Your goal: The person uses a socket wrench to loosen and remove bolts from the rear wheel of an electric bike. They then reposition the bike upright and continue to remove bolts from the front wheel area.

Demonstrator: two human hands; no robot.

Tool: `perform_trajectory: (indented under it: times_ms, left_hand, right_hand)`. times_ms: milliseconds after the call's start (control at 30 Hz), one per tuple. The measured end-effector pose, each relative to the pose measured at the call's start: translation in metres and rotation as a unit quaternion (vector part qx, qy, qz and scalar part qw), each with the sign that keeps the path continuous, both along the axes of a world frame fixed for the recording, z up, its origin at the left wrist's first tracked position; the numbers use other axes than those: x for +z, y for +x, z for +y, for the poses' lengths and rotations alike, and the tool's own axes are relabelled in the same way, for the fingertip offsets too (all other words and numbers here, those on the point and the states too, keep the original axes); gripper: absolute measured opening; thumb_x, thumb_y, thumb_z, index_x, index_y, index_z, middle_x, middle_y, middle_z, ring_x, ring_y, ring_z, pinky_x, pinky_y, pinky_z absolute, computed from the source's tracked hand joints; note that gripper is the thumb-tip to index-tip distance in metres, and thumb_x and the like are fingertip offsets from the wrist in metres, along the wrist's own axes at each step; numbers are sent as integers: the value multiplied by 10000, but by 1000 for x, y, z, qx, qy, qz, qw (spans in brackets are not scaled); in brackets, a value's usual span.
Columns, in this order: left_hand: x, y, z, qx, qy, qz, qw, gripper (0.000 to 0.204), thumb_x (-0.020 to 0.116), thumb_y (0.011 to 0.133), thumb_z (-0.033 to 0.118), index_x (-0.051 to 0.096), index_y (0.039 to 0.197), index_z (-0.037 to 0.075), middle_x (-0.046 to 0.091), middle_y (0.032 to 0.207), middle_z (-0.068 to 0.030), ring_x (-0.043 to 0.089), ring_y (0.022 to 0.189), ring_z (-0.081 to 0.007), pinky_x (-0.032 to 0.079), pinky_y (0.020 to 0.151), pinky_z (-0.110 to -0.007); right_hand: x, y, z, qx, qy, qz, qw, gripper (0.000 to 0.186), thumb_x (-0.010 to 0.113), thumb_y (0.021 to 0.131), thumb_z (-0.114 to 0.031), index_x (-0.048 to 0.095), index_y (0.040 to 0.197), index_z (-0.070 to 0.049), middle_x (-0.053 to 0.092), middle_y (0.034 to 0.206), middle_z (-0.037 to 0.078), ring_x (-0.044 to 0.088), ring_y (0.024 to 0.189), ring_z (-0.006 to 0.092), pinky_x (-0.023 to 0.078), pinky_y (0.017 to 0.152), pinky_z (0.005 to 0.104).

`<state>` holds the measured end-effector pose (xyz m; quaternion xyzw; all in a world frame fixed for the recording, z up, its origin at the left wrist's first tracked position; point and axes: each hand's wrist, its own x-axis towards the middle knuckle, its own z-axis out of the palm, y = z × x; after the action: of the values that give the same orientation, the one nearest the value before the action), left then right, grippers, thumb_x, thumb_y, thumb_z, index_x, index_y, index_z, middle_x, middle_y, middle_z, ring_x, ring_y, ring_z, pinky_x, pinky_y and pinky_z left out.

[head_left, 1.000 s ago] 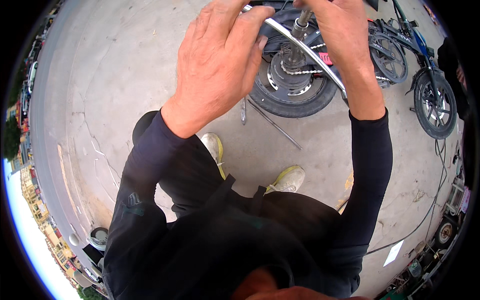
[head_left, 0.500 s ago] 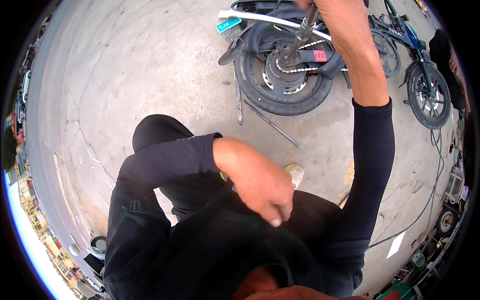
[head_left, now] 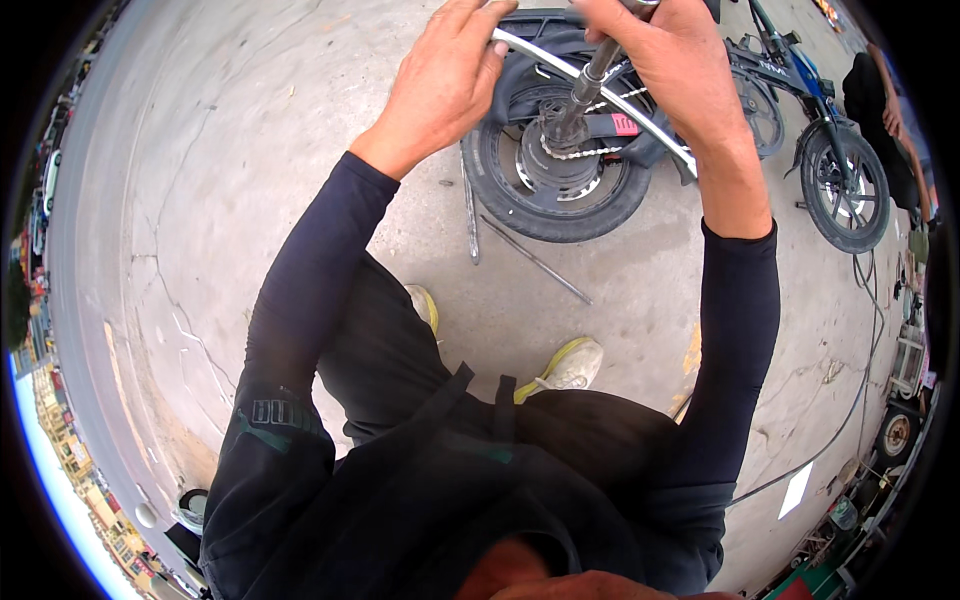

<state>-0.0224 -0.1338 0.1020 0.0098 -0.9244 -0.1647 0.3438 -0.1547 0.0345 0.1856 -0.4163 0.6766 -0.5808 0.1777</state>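
Silver metal bar [head_left: 545, 57]: my left hand's [head_left: 435, 80] fingers curl round its end. My right hand [head_left: 685, 70] wraps the socket shaft [head_left: 590, 80] standing on the wheel's hub [head_left: 553, 168]. Concrete [head_left: 300, 130] spreads leftward; thin rods [head_left: 536, 260] lie near the tyre [head_left: 570, 228].

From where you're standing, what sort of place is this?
Most likely an outdoor roadside repair spot: a wheel with a chain lies in front of the person, loose metal bars rest on the concrete ground, and a grey road runs along the left.
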Motion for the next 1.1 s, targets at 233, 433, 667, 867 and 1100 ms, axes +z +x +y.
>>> perform_trajectory:
  times_ms: [233,433,667,867,1100]
  left_hand:
    - [-33,-11,21,103,-74,-200,972,544,537,1020,380,517,1382,-25,641,1236,-279,623,1157,-424,492,949,-508]
    - [-37,67,126,-280,346,-303,842,560,553,1048,384,470,1407,-38,711,1114,-220,690,988,-382,543,841,-444]
    - [37,53,89,-280,108,-321,898,90,654,891,149,685,924,71,670,819,-125,673,773,-317,520,666,-424]
    - [-13,-14,7,-27,43,60,997,210,630,941,171,682,1125,84,729,998,-72,698,894,-318,542,852,-381]
    - [-30,-35,-5,109,-91,-202,969,498,444,1072,474,623,1223,34,733,946,-158,696,1003,-390,515,960,-433]
  right_hand:
    - [0,-10,7,-12,-14,29,999,148,687,991,-147,610,1051,-36,619,779,3,587,701,74,482,632,244]
    - [5,-11,-5,2,-1,59,998,125,681,977,-127,600,1002,-35,611,777,4,569,679,70,473,598,247]
    - [-10,-2,-6,29,-20,150,988,129,704,947,-84,586,908,-48,529,740,-36,509,687,64,445,613,256]
    - [-13,-8,-13,12,-17,63,998,122,695,962,-81,600,896,-44,576,755,-39,534,704,49,450,615,245]
    - [-9,-10,-14,54,-35,24,998,103,693,965,-67,600,981,-25,631,780,-9,589,698,57,475,606,235]
